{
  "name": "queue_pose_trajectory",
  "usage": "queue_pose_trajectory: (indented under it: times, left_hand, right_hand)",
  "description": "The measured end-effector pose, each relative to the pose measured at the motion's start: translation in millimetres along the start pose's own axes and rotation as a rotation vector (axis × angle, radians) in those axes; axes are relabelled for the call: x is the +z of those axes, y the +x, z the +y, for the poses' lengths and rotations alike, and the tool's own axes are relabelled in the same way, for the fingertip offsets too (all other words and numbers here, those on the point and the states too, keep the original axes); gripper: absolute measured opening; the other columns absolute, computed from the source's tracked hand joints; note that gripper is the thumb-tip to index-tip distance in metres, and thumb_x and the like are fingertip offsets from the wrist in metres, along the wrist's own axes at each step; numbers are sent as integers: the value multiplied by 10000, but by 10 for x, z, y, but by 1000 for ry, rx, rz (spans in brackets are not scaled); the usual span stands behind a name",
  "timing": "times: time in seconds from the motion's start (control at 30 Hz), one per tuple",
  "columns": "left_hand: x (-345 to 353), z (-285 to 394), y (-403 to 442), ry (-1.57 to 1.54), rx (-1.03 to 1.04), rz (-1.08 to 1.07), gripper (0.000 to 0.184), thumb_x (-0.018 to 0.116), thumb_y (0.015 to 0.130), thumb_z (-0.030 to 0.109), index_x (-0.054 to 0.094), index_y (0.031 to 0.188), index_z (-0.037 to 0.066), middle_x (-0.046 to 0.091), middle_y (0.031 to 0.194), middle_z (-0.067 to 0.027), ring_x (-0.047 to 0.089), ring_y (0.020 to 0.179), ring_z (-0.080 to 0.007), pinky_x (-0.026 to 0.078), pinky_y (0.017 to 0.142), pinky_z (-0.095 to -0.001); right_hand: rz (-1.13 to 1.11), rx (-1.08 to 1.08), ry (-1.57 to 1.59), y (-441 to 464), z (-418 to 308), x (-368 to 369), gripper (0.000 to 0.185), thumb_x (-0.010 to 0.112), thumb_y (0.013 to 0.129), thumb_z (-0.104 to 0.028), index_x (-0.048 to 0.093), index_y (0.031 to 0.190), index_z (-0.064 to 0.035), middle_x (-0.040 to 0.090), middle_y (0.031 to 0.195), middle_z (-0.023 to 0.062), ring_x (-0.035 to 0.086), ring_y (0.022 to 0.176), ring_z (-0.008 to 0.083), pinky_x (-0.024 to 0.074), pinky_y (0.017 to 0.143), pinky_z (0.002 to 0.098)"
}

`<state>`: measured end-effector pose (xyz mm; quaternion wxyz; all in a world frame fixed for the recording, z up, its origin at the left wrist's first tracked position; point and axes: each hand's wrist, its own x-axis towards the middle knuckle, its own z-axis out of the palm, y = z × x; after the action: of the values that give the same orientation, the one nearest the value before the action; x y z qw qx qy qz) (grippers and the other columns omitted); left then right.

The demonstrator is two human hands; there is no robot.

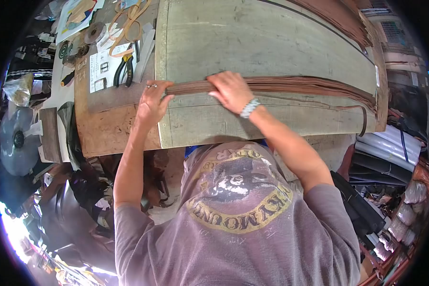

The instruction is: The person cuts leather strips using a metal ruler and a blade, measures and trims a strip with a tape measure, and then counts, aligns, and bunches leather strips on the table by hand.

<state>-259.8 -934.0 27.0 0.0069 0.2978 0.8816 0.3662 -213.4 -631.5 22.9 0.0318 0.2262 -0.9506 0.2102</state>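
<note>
A long bundle of thin brown strips (pixel 291 84) lies across the grey-green board (pixel 224 40) on the table. At its left end is my left hand (pixel 153 101), thumb and fingers bent around the strip ends. My right hand (pixel 231 91), with a patterned band at the wrist, rests over the bundle a little further right, its fingers curled across the top edge and the thumb on the near side. One loose strip (pixel 319 104) trails below the bundle toward the right and bends down over the board's near edge.
Black and yellow pliers (pixel 124 69) lie on a paper with drawings (pixel 99 71) at the left. Tan straps (pixel 128 21) and a tape roll (pixel 95 32) are behind them. More brown strips (pixel 333 16) lie at the upper right; rolls (pixel 391 148) stand at the right.
</note>
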Motion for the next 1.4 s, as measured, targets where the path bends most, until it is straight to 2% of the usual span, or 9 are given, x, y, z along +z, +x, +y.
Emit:
queue_pose_trajectory:
  times: [0.17, 0.33, 0.43, 0.53, 0.63, 0.77, 0.83, 1.07, 1.4]
  left_hand:
    - [-113, -63, 19, 115, -19, -43, 389, 751, 843, 69, 649, 1218, 56, 684, 1229, -140, 603, 1193, -370, 432, 1082, -478]
    - [-18, 258, 44, 563, 9, -53, 451, 717, 847, 102, 606, 1271, -9, 555, 1428, -179, 469, 1371, -380, 330, 1179, -536]
    - [309, 603, 174, 602, 54, -18, 525, 712, 862, 129, 571, 1343, -28, 530, 1452, -201, 462, 1378, -387, 331, 1189, -529]
    - [878, 867, 358, 382, 124, -19, 573, 717, 884, 166, 548, 1403, -9, 545, 1439, -189, 482, 1357, -374, 347, 1172, -522]
    - [1271, 1092, 545, 384, 29, -32, 587, 708, 921, 214, 526, 1440, 10, 580, 1393, -169, 517, 1307, -359, 376, 1137, -519]
    - [1329, 913, 542, 380, 84, -43, 467, 670, 968, 231, 567, 1378, 34, 615, 1299, -156, 537, 1246, -348, 399, 1059, -493]
    - [1206, 1065, 593, 364, -3, -151, 414, 666, 971, 216, 581, 1333, 34, 616, 1289, -162, 537, 1242, -359, 394, 1057, -492]
    - [1175, 776, 522, 484, 56, -140, 443, 695, 951, 166, 572, 1348, 15, 613, 1291, -177, 544, 1217, -372, 400, 1054, -495]
    - [1130, 986, 495, 725, -136, -239, 454, 604, 1020, 227, 538, 1399, -16, 594, 1315, -257, 521, 1251, -453, 408, 1068, -521]
  right_hand:
    - [50, 95, -67, -488, 435, -274, 364, 668, 961, -270, 625, 1281, -101, 654, 1182, 75, 585, 1089, 292, 450, 937, 442]
    - [92, 135, -147, -481, 335, -224, 340, 678, 940, -256, 618, 1243, -114, 652, 1114, 79, 590, 1057, 298, 454, 930, 456]
    - [199, 92, -116, -502, 396, -138, 353, 699, 908, -277, 632, 1215, -115, 658, 1097, 77, 597, 1055, 293, 451, 944, 461]
    - [240, 77, -131, -509, 446, -81, 365, 709, 891, -290, 643, 1204, -115, 660, 1095, 58, 602, 1050, 276, 451, 947, 444]
    - [230, 79, -181, -474, 454, -51, 388, 725, 872, -317, 649, 1197, -120, 656, 1096, 36, 601, 1052, 250, 452, 947, 416]
    - [209, 38, -115, -570, 588, -66, 445, 752, 836, -354, 639, 1206, -133, 644, 1101, 10, 596, 1065, 220, 453, 950, 385]
    - [229, 33, -156, -742, 763, -176, 445, 749, 841, -357, 632, 1207, -135, 635, 1104, 9, 585, 1079, 204, 449, 940, 373]
    - [192, 58, -244, -1804, 2114, -901, 454, 740, 858, -373, 595, 1223, -144, 620, 1113, 8, 581, 1103, 200, 451, 996, 375]
    - [128, 187, -291, -3730, 4307, -2199, 451, 714, 890, -400, 591, 1234, -134, 618, 1169, 33, 592, 1121, 229, 448, 1019, 395]
